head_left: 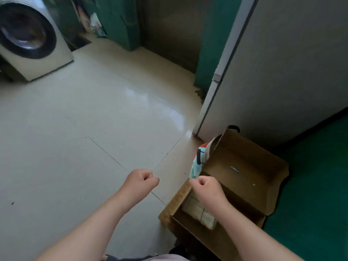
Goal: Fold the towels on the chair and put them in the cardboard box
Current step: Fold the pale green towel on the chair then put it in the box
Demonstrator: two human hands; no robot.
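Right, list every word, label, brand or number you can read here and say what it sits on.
No text can be read anywhere in the head view.
Small pale sticker on the inner wall of the cardboard box: too small and blurred to read.
Washing machine front: no readable brand or marking.
Folded towel in the box: a pattern only, no lettering that can be made out.
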